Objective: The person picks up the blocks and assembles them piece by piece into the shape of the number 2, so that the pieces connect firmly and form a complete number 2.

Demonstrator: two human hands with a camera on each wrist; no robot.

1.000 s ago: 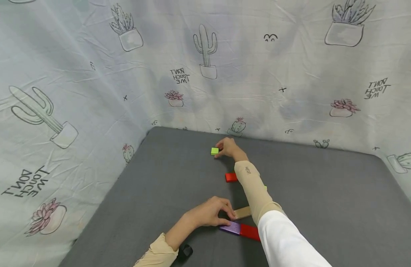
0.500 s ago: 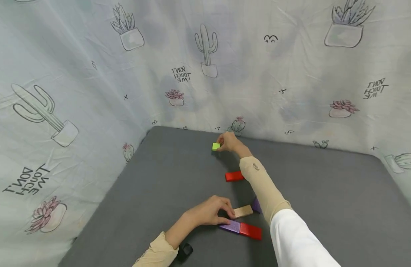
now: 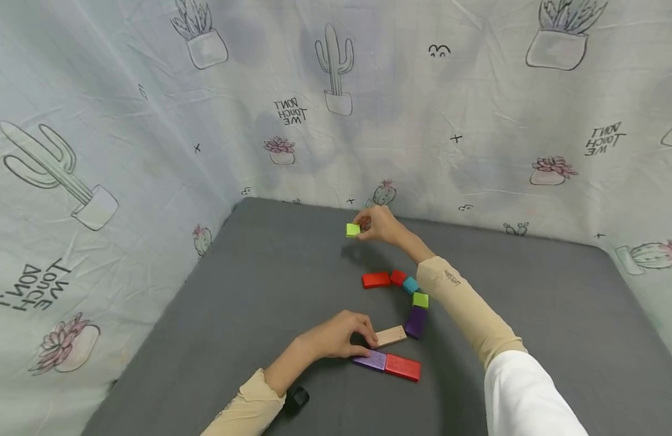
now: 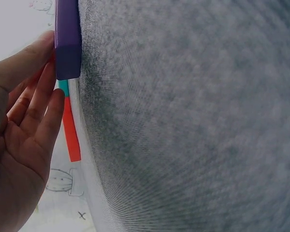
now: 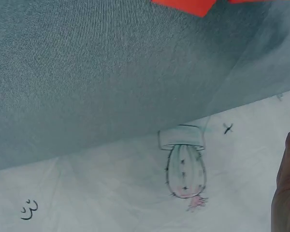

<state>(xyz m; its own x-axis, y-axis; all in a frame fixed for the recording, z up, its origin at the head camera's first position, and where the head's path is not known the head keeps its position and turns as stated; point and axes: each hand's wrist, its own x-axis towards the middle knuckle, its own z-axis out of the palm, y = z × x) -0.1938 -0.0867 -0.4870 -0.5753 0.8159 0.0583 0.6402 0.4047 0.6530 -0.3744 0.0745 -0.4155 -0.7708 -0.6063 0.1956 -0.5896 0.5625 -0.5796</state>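
Note:
In the head view my right hand [image 3: 380, 224] pinches a lime-green cube [image 3: 352, 230] above the far part of the table, its shadow falling below. Only an edge of this hand [image 5: 287, 186] enters the right wrist view. My left hand [image 3: 336, 336] rests by the near blocks, its thumb at a purple block [image 3: 371, 360] and its fingertips at the left end of a bare wooden block [image 3: 390, 336]. Up close in the left wrist view, the thumb touches the side of the purple block [image 4: 68, 41], with the other fingers loosely extended behind. A red block [image 3: 403, 367] adjoins the purple one.
A curved row runs from the wooden block through a dark purple block [image 3: 415, 321], a green cube [image 3: 420, 300], a teal cube [image 3: 411, 285] and a red cube [image 3: 398, 277] to a red block [image 3: 376, 280]. A small black object [image 3: 299, 398] lies near the left forearm.
My right hand has lifted the green cube off the far table and drawn its forearm rightward, uncovering the curved row of blocks. The left hand stays in place at the near blocks.

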